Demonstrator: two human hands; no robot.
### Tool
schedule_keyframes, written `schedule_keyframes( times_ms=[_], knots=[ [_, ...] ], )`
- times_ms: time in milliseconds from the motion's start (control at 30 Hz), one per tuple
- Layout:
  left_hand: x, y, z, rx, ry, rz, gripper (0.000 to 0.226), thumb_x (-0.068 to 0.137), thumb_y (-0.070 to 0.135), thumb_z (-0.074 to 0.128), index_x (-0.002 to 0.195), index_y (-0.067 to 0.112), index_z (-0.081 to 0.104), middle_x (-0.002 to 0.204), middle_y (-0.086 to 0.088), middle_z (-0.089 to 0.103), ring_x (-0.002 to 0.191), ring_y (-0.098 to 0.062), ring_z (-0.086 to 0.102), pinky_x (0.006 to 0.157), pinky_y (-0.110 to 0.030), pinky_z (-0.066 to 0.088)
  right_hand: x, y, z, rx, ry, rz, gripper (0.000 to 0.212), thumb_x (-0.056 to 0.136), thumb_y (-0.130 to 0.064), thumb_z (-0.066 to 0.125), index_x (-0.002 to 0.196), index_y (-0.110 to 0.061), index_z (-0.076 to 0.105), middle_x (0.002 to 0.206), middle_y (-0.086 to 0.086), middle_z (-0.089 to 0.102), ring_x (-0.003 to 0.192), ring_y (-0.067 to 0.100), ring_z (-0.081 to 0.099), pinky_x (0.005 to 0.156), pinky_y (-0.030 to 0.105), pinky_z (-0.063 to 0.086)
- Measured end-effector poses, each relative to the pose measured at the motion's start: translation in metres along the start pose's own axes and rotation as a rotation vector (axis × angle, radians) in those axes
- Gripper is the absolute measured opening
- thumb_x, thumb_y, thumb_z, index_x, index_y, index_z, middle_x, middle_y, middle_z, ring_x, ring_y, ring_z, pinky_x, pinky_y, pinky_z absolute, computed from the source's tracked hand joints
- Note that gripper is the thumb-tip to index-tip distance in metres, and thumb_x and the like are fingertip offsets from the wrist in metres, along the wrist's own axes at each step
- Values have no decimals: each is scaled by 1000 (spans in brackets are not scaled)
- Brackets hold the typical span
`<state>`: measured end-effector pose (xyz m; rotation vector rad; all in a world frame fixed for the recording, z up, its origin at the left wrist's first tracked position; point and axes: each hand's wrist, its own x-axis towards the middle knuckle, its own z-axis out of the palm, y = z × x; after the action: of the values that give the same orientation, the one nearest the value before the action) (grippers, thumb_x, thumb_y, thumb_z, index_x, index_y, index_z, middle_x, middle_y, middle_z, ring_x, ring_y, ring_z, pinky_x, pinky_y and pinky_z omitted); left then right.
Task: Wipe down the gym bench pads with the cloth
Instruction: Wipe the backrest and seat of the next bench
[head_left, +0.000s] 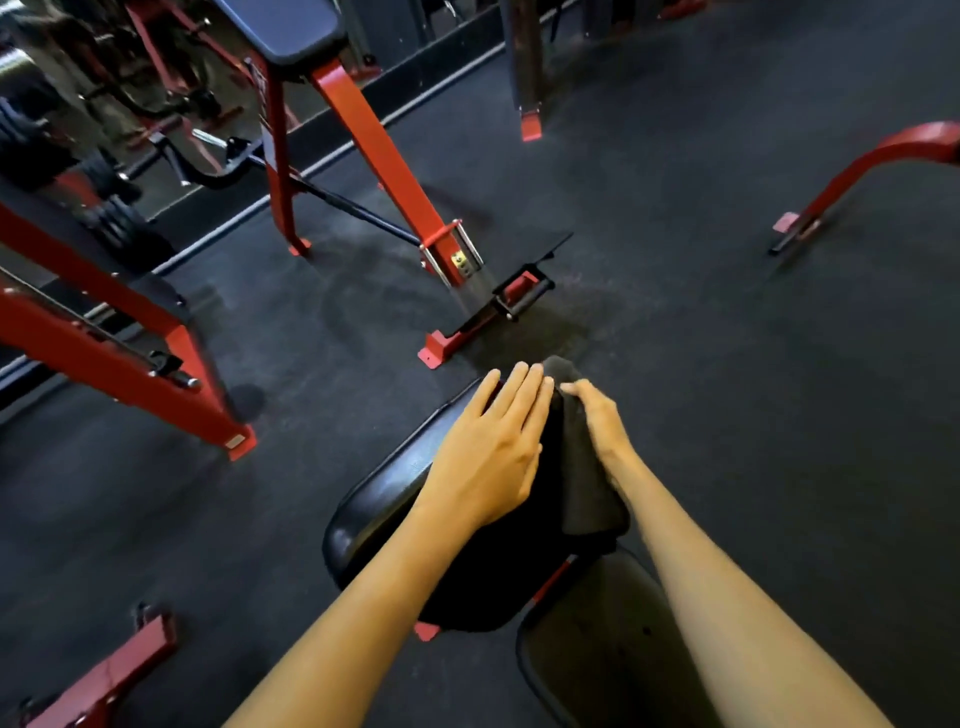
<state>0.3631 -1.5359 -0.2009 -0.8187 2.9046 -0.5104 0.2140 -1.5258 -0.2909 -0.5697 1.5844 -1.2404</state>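
you could read no text anywhere. the pale sticker (235, 441) on a red frame leg (208, 395), well left of where your right hand (597, 421) gripped the cloth (589, 499), was too small to make out, as was the brass tag (458, 260) beyond your grip.

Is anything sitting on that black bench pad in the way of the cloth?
Only the person's own left hand, lying flat on the bench pad beside the cloth that the right hand grips. Nothing else visible rests on the pad.
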Motion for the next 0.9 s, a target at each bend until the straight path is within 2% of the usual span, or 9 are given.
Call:
schedule_keyframes(
  times_ms=[133,233,367,467,600,667,733,800,900],
  knots=[
    [16,-2,-3,49,-36,57,57,80,29,56,128,-1,55,131,-18,56,126,-31,50,106,-46,36,10,-23,-1,44,-101,-99,22,84,-38,56,82,-27,74,96,-3,73,104,15,63,102,40,41],
    [24,6,-1,95,-64,46,55,83,31,41,125,-1,57,127,-20,59,123,-32,52,106,-49,33,13,-15,-1,37,-58,-118,20,95,-27,53,82,-30,68,83,-16,65,91,2,59,95,27,39],
    [43,29,0,264,-287,71,57,90,42,44,127,0,56,128,-17,58,130,-34,43,112,-56,10,25,26,-8,15,-78,-68,22,97,-21,50,96,-13,71,88,-5,68,95,12,61,90,28,42],
    [60,53,17,396,-433,155,54,101,30,28,138,-8,36,140,-25,42,138,-44,22,104,-60,-16,32,58,-16,52,-82,-22,18,96,-11,51,93,-9,69,86,-6,67,84,-2,61,84,16,44],
    [73,83,61,478,-516,239,50,101,20,29,139,-12,28,135,-26,44,131,-44,33,112,-56,1,44,100,-21,97,-63,96,16,95,-9,55,85,-14,67,78,-12,64,68,-15,57,70,4,39],
    [70,96,88,468,-537,246,50,100,17,28,139,-14,25,135,-28,42,129,-45,35,112,-55,12,56,125,-23,99,-44,149,18,93,-15,59,79,-21,69,78,-13,66,73,-10,59,71,9,41],
    [66,108,111,486,-551,262,49,99,16,28,138,-13,27,134,-30,42,128,-44,37,111,-53,18,63,146,-24,96,-32,200,12,91,-22,61,88,-19,73,86,-8,70,84,0,62,76,13,44],
    [64,121,134,488,-595,268,48,99,16,28,138,-12,27,135,-31,40,128,-44,36,110,-53,19,73,169,-26,107,-18,251,18,90,-26,62,100,-15,72,96,-2,71,93,7,62,81,16,45],
    [64,134,162,472,-613,268,50,99,17,27,139,-13,25,138,-32,36,130,-43,33,111,-53,19,84,194,-28,88,-15,297,20,88,-30,63,97,-14,71,100,4,71,100,16,62,87,25,44]
  ],
)
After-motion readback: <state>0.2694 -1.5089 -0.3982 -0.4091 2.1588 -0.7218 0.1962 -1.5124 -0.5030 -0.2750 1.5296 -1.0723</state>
